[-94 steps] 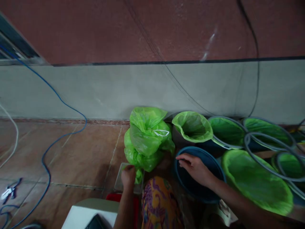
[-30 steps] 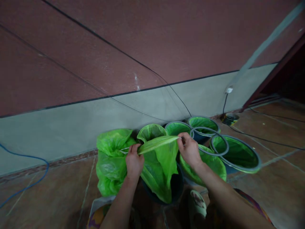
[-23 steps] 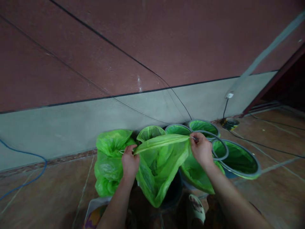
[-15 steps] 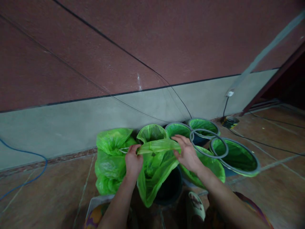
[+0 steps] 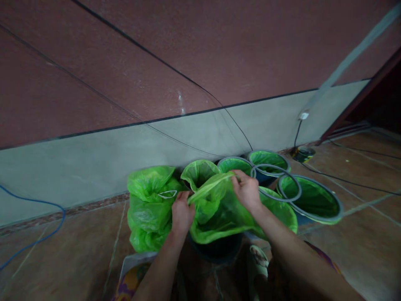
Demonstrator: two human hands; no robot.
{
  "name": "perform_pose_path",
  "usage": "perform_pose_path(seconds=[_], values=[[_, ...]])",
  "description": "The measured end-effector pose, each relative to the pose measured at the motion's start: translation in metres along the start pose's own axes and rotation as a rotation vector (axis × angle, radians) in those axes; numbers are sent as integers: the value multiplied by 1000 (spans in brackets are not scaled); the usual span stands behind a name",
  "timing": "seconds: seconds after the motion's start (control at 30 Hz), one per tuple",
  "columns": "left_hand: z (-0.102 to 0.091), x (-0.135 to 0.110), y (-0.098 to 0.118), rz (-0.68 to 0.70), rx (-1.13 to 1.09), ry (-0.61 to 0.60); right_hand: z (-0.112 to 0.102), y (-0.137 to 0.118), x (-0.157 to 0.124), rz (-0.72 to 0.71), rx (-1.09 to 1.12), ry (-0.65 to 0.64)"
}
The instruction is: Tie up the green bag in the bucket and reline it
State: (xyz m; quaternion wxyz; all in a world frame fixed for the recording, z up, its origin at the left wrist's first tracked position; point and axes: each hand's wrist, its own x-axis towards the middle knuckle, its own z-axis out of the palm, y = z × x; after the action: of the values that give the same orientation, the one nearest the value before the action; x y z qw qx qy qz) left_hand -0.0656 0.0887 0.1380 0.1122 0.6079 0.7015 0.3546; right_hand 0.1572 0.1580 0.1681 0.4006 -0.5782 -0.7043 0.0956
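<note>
I hold a green plastic bag (image 5: 216, 211) spread above a dark blue bucket (image 5: 216, 251) on the floor in front of me. My left hand (image 5: 182, 214) pinches the bag's left edge, fingers closed on the plastic. My right hand (image 5: 248, 191) grips the bag's top right edge, fingers curled over it. The bag's mouth is pulled partly open and its body billows over the bucket's rim.
A heap of green bags (image 5: 150, 207) sits at the left by the wall. Several bag-lined buckets (image 5: 308, 200) with grey rings (image 5: 275, 184) stand at the right. A blue cable (image 5: 37, 234) lies on the tiled floor at left; black cables run to a wall socket (image 5: 303, 115).
My hands lifted a bag from the heap, stretched it wide, then drew together. The bag's mouth has opened and its body has swung up over the dark bucket.
</note>
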Motion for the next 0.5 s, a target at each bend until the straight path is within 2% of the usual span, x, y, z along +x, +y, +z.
perform_pose_path(seconds=[0.1,0.2,0.27,0.4,0.47,0.5], values=[[-7,4,-7,-71,-6,20,-17,21,15,134,-134,149],[-16,8,-10,-153,-137,-9,-25,34,19,169,-206,185],[-22,9,-10,-205,-280,-94,-27,38,19,187,-212,190],[-32,8,-10,-253,-607,-356,-31,46,21,256,-148,226],[-34,8,-13,-231,-603,-396,-34,51,23,274,-108,253],[-35,9,-14,-216,-522,-363,-35,53,23,274,-88,266]])
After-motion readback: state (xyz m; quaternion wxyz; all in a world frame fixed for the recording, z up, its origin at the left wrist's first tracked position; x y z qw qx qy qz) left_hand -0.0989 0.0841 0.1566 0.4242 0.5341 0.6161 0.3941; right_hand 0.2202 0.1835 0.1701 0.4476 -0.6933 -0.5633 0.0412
